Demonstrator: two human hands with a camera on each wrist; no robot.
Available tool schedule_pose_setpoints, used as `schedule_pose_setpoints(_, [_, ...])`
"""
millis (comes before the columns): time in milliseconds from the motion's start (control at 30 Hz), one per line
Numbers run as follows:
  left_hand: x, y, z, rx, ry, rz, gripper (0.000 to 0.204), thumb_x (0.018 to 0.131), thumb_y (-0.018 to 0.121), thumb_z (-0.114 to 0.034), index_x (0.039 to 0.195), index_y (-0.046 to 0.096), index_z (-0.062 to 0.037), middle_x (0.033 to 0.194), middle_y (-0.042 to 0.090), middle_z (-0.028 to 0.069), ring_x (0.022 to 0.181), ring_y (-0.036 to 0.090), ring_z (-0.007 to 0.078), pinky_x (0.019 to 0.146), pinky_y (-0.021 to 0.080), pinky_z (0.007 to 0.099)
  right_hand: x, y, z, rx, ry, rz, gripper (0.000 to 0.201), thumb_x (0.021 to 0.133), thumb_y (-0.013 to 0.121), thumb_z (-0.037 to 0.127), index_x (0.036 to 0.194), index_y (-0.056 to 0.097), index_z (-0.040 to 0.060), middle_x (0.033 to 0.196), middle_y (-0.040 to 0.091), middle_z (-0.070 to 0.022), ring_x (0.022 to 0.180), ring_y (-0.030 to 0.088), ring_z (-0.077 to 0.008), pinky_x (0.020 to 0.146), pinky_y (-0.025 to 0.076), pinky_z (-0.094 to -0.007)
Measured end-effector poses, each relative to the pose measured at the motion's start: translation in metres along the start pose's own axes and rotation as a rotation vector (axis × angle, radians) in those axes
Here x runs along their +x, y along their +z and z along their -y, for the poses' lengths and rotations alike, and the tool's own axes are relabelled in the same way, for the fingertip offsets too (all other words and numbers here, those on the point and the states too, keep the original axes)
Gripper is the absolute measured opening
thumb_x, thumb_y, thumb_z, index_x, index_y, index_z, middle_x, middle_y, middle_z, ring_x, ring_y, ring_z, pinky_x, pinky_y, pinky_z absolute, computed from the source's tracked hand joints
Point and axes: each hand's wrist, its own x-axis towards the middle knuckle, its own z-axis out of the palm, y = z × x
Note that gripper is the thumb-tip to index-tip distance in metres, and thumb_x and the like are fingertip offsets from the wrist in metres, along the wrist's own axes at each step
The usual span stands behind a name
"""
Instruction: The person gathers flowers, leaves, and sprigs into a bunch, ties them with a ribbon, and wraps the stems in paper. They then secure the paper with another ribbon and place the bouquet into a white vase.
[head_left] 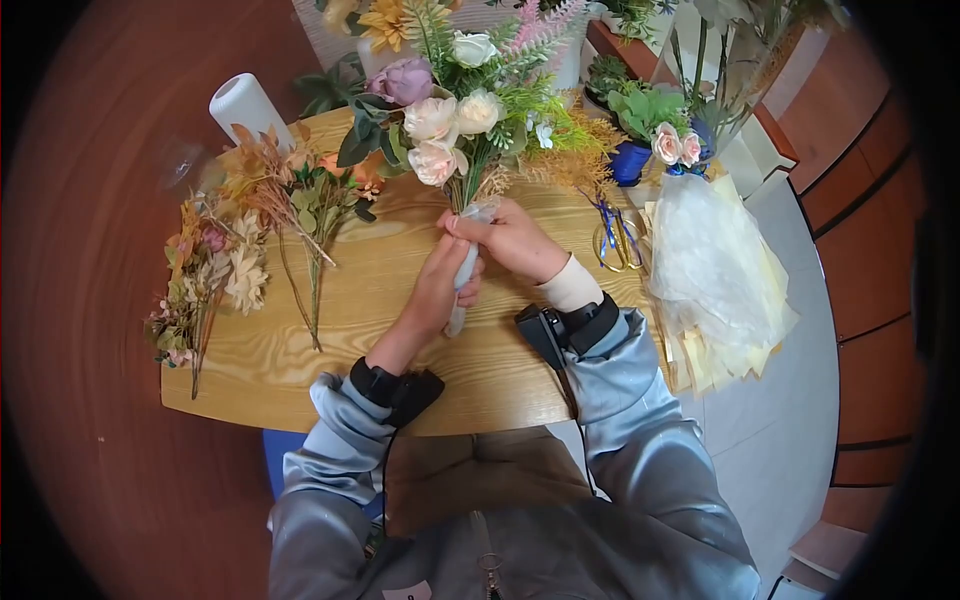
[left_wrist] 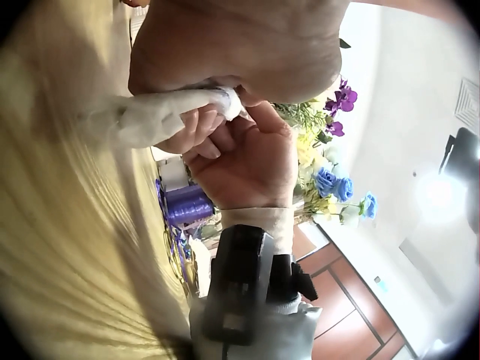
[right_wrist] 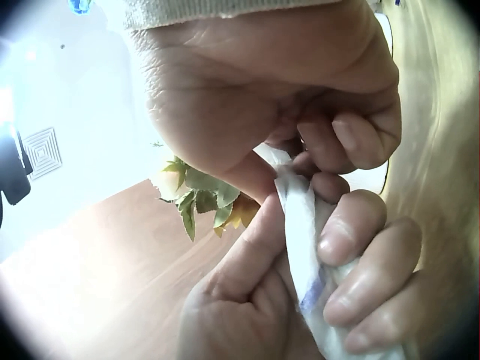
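Note:
A bouquet of artificial flowers (head_left: pixel 435 120), with pale pink, white and purple blooms and green leaves, stands above both hands in the head view. White wrapping (head_left: pixel 466 268) covers its stems and hangs below the fists. My left hand (head_left: pixel 432 288) grips the wrapped stems, fingers curled round them, as the right wrist view also shows. Just above it my right hand (head_left: pixel 522 245) pinches the upper part of the wrapping between thumb and fingers. In the left wrist view the white wrapping (left_wrist: pixel 154 120) trails out past the left hand (left_wrist: pixel 236 49).
Loose artificial flower stems (head_left: pixel 318 250) and a dried-look bunch (head_left: pixel 205 270) lie at left on the wooden table (head_left: pixel 400 395). A white vase (head_left: pixel 243 105) stands behind. Gold-handled scissors (head_left: pixel 625 250), blue ribbon and a stack of pale wrapping sheets (head_left: pixel 715 280) lie at right, near potted plants.

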Motion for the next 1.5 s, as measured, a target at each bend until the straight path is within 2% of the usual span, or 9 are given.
schedule_pose_setpoints(67, [0.001,-0.002,0.001,-0.047,0.008,0.033,0.016,0.091,0.033,-0.026,0.097,0.037,-0.0126,0.07,0.04,0.0004,0.05,0.033,0.0073,0.045,0.029,0.0194,-0.001,-0.003,0.003,0.031,0.103,0.059,0.019,0.083,0.055,0.019,0.089,0.059,0.0015,0.075,0.059,-0.0003,0.067,0.052,-0.0077,0.061,0.042,-0.0224])
schedule_pose_setpoints(300, [0.003,-0.005,-0.001,-0.167,-0.029,0.073,0.013,0.088,0.033,-0.026,0.092,0.037,-0.0134,0.069,0.04,0.0006,0.05,0.033,0.0078,0.044,0.027,0.0193,-0.003,0.0,0.006,0.019,-0.028,0.041,0.026,0.086,0.051,0.022,0.096,0.059,0.0006,0.074,0.059,-0.0005,0.068,0.051,-0.0072,0.063,0.042,-0.023])
schedule_pose_setpoints(367, [0.002,-0.004,-0.001,-0.13,-0.047,0.042,0.013,0.088,0.033,-0.026,0.092,0.037,-0.0139,0.068,0.04,0.0002,0.049,0.032,0.0071,0.043,0.026,0.0189,-0.003,0.001,0.008,0.039,-0.025,0.022,0.028,0.084,0.053,0.024,0.071,0.058,0.0003,0.063,0.059,-0.0047,0.058,0.05,-0.0076,0.054,0.041,-0.0246])
schedule_pose_setpoints(900, [0.001,0.016,0.001,0.141,0.036,-0.218,0.021,0.091,0.033,-0.026,0.102,0.042,-0.0106,0.067,0.039,-0.0019,0.053,0.033,0.0042,0.045,0.027,0.0169,0.001,-0.003,-0.001,-0.189,-0.105,-0.015,0.037,0.084,0.049,0.031,0.069,0.058,-0.0009,0.061,0.059,-0.0096,0.056,0.056,-0.0167,0.055,0.042,-0.0293])
schedule_pose_setpoints(967, [0.002,0.011,0.008,0.195,0.093,-0.222,0.021,0.091,0.034,-0.026,0.1,0.044,-0.0093,0.067,0.039,-0.0021,0.054,0.034,0.0045,0.047,0.028,0.0165,0.003,-0.005,-0.003,-0.335,-0.139,-0.002,0.029,0.088,0.047,0.025,0.09,0.06,-0.0013,0.071,0.06,-0.0022,0.063,0.053,-0.009,0.062,0.043,-0.0228])
schedule_pose_setpoints(1067, [0.007,-0.005,0.017,0.656,0.35,-0.199,0.02,0.091,0.033,-0.028,0.096,0.043,-0.011,0.063,0.037,-0.0032,0.05,0.032,0.0043,0.042,0.026,0.017,0.003,-0.003,-0.002,-0.151,0.002,0.085,0.027,0.088,0.048,0.026,0.083,0.059,0.0013,0.068,0.057,-0.0001,0.066,0.052,-0.0064,0.06,0.041,-0.0214])
schedule_pose_setpoints(1167, [0.001,-0.002,0.005,0.068,0.047,-0.167,0.02,0.091,0.031,-0.029,0.09,0.042,-0.013,0.06,0.036,-0.0041,0.043,0.029,0.0043,0.036,0.022,0.018,-0.006,-0.003,0.014,-0.099,-0.025,0.09,0.024,0.085,0.054,0.026,0.083,0.058,0.0026,0.07,0.053,0.0026,0.067,0.047,-0.0034,0.058,0.038,-0.019])
schedule_pose_setpoints(1333, [0.003,-0.002,-0.004,0.07,0.046,-0.221,0.023,0.09,0.033,-0.035,0.081,0.039,-0.0142,0.057,0.034,-0.0045,0.037,0.024,0.0034,0.032,0.016,0.0187,-0.01,-0.024,0.019,-0.217,-0.065,0.139,0.023,0.081,0.06,0.023,0.091,0.058,0.0019,0.071,0.051,0.0048,0.065,0.043,-0.003,0.058,0.037,-0.0181])
schedule_pose_setpoints(1500, [0.002,-0.002,-0.006,0.033,0.024,-0.223,0.027,0.089,0.035,-0.037,0.076,0.037,-0.0136,0.056,0.033,-0.0044,0.036,0.022,0.0035,0.032,0.015,0.019,-0.021,-0.075,0.006,-0.713,0.013,-0.412,0.022,0.076,0.06,0.02,0.091,0.062,0.0041,0.076,0.063,-0.0083,0.065,0.056,-0.0121,0.061,0.043,-0.0248])
